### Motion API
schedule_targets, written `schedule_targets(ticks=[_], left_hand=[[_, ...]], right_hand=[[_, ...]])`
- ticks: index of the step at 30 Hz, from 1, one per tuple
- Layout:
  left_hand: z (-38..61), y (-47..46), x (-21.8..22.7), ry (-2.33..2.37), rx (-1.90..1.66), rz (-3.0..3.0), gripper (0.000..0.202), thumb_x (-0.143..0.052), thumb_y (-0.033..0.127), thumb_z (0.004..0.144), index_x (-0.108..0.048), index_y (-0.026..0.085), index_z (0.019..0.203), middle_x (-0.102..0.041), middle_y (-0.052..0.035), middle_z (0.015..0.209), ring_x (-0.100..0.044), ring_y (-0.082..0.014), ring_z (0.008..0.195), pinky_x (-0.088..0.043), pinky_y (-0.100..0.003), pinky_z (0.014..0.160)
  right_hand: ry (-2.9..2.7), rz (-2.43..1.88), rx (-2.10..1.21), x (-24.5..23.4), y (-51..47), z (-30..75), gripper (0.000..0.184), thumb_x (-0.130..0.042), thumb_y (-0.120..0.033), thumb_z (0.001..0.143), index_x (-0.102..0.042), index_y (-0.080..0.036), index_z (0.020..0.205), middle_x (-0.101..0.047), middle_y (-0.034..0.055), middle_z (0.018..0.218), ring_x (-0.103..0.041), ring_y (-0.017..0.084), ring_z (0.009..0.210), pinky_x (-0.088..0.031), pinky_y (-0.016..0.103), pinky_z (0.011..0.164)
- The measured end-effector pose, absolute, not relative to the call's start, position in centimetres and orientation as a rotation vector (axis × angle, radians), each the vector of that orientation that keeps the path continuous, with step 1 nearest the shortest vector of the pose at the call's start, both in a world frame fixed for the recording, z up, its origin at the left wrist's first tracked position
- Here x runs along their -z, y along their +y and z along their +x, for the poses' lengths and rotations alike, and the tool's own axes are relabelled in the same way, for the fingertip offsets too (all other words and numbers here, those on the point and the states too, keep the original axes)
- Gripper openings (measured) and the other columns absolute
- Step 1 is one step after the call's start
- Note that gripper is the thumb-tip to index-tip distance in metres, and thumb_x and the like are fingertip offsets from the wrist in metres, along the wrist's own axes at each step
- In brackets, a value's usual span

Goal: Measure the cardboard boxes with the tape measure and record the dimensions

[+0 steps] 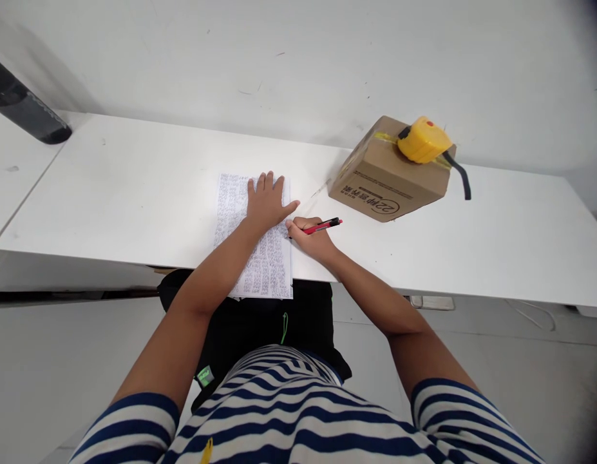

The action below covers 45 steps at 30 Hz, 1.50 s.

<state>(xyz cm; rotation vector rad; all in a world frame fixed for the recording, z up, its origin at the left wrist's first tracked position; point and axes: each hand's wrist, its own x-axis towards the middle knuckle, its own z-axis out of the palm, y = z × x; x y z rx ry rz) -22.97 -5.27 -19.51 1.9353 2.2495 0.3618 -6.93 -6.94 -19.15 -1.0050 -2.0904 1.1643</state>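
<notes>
A sheet of paper (230, 206) covered in dense handwriting lies on the white table (109, 193), its near end hanging over the front edge. My left hand (266, 203) lies flat on the sheet with fingers stretched out, holding nothing. My right hand (308, 237) is closed around a red and black pen (327, 225), its tip at the paper's right edge.
A brown cardboard box (388, 174) stands to the right of my hands, with a yellow tape measure (424, 140) on top and a black strap hanging off it. A dark cylinder (22, 103) lies at the far left. A white wall runs behind the table.
</notes>
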Motion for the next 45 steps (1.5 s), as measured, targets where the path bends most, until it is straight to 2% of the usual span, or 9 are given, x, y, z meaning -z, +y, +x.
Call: schedule_targets(ticks=[9, 16, 23, 28, 34, 40, 42, 45], left_hand=[[-22.99, -5.39, 19.36, 2.236, -0.369, 1.931, 0.085, -0.039, 0.073, 0.093, -0.035, 0.020, 0.160, -0.026, -0.0131, 0.171, -0.017, -0.0358, 0.159, -0.006, -0.055, 0.129], [-23.10, -5.18, 19.80, 2.251, -0.376, 1.939, 0.085, -0.038, 0.075, 0.092, -0.035, 0.023, 0.160, -0.026, -0.0108, 0.171, -0.017, -0.0348, 0.159, -0.007, -0.055, 0.129], [-23.15, -5.25, 19.61, 2.249, -0.358, 1.941, 0.084, -0.039, 0.073, 0.093, -0.035, 0.022, 0.159, -0.025, -0.0125, 0.171, -0.018, -0.0337, 0.159, -0.007, -0.055, 0.129], [-23.16, -5.26, 19.72, 2.249, -0.370, 1.943, 0.084, -0.039, 0.073, 0.092, -0.036, 0.022, 0.159, -0.025, -0.0133, 0.171, -0.017, -0.0338, 0.159, -0.007, -0.053, 0.129], [-23.12, -5.29, 19.72, 2.246, -0.373, 1.940, 0.085, -0.038, 0.074, 0.092, -0.036, 0.022, 0.159, -0.026, -0.0131, 0.171, -0.018, -0.0346, 0.159, -0.007, -0.055, 0.129], [-23.22, -5.46, 19.40, 2.242, -0.370, 1.945, 0.086, -0.038, 0.074, 0.092, -0.036, 0.020, 0.159, -0.026, -0.0136, 0.171, -0.018, -0.0335, 0.159, -0.008, -0.054, 0.129], [-23.28, -5.47, 19.41, 2.240, -0.367, 1.945, 0.086, -0.037, 0.075, 0.092, -0.035, 0.021, 0.160, -0.026, -0.0130, 0.171, -0.018, -0.0332, 0.159, -0.008, -0.055, 0.129], [-23.38, -5.41, 19.51, 2.250, -0.358, 1.941, 0.085, -0.035, 0.076, 0.092, -0.036, 0.023, 0.159, -0.026, -0.0115, 0.171, -0.018, -0.0326, 0.159, -0.009, -0.055, 0.129]], right_hand=[[-2.016, -1.050, -1.136, 19.26, -7.09, -6.77, 0.057, -0.056, -0.064, 0.089, -0.033, -0.025, 0.054, -0.048, -0.0003, 0.054, -0.050, 0.017, 0.060, -0.040, 0.033, 0.059], [-2.059, -1.016, -1.175, 19.36, -6.82, -6.70, 0.055, -0.055, -0.060, 0.090, -0.036, -0.024, 0.054, -0.054, -0.0002, 0.057, -0.052, 0.016, 0.060, -0.040, 0.032, 0.061], [-2.016, -1.032, -1.157, 19.28, -6.81, -6.75, 0.055, -0.054, -0.060, 0.090, -0.032, -0.025, 0.054, -0.047, -0.0018, 0.053, -0.045, 0.015, 0.055, -0.038, 0.032, 0.060], [-1.932, -1.045, -1.125, 19.34, -7.00, -6.89, 0.057, -0.053, -0.061, 0.090, -0.028, -0.025, 0.054, -0.045, -0.0015, 0.053, -0.046, 0.015, 0.057, -0.038, 0.032, 0.060], [-1.999, -1.042, -1.177, 19.27, -6.90, -6.91, 0.054, -0.056, -0.056, 0.089, -0.030, -0.025, 0.054, -0.041, -0.0033, 0.051, -0.040, 0.014, 0.054, -0.034, 0.031, 0.058], [-1.943, -1.035, -1.190, 19.18, -7.00, -6.97, 0.052, -0.056, -0.053, 0.088, -0.030, -0.025, 0.053, -0.044, -0.0027, 0.053, -0.042, 0.014, 0.055, -0.036, 0.031, 0.060], [-1.917, -1.039, -1.213, 19.13, -6.99, -6.95, 0.051, -0.057, -0.054, 0.088, -0.034, -0.025, 0.053, -0.047, -0.0022, 0.054, -0.046, 0.015, 0.056, -0.039, 0.032, 0.061], [-1.859, -1.042, -1.248, 19.10, -6.81, -6.93, 0.048, -0.056, -0.058, 0.088, -0.046, -0.024, 0.055, -0.054, -0.0012, 0.058, -0.053, 0.016, 0.062, -0.045, 0.033, 0.068]])
